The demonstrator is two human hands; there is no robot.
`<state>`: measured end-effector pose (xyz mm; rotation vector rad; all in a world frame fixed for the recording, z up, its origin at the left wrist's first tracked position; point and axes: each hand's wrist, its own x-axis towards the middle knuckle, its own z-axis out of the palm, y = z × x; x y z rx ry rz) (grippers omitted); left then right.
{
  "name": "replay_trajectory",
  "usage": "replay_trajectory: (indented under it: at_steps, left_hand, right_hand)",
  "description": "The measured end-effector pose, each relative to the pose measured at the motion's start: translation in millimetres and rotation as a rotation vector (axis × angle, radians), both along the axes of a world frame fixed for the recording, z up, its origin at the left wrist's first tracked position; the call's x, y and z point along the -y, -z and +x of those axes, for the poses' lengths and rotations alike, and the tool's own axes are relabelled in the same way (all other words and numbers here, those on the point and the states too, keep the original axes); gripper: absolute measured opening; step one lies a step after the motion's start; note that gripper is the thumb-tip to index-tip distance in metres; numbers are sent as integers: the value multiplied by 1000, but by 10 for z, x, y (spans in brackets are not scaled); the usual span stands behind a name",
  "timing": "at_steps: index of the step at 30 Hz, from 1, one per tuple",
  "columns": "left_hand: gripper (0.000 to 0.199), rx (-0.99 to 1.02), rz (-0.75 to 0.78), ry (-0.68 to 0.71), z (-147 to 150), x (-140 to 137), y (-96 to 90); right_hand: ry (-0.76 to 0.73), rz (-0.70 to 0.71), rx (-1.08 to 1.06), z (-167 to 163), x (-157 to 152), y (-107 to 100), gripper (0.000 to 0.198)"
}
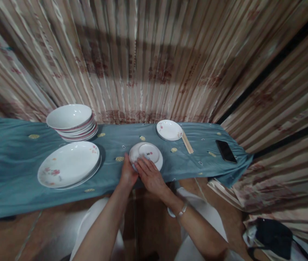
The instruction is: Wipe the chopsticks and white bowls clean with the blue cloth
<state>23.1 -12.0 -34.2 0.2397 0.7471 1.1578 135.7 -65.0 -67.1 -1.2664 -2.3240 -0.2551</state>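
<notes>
A small white plate lies in front of me at the table's near edge, bottom up, with its raised foot ring and a small mark showing. My left hand grips its left near edge; the fingers underneath are partly hidden. Across the near part of its underside lies my right hand, fingers stretched out and touching the plate. Whether something thin is under those fingers I cannot tell. Beyond it to the right, a few small floral plates are stacked face up, with wooden chopsticks beside them.
At the left stands a stack of white bowls with red bands. Nearer me are stacked oval floral plates. A black phone lies at the right end of the teal tablecloth. Pleated curtains hang behind the table.
</notes>
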Motion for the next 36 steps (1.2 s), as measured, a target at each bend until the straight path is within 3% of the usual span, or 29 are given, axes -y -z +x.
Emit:
replay_trajectory:
  at_steps: [10, 18, 23, 31, 36]
  left_hand:
    - [24, -12, 22, -34, 106, -16, 240]
    - [29, -31, 1, -62, 95, -27, 253]
    - [28, -11, -42, -101, 114, -5, 188]
    - [28, 3, 8, -94, 134, 55, 22]
    - [34, -36, -55, -113, 109, 36, 97]
  right_hand:
    - [204, -1, -111, 168, 109, 205, 58]
    - [424, -48, -249, 254, 71, 268, 65]
    - [450, -118, -357, 325, 5, 248, 62]
    - [456, -246, -503, 565, -494, 270, 52]
    - [370, -364, -428, 702, -885, 179, 46]
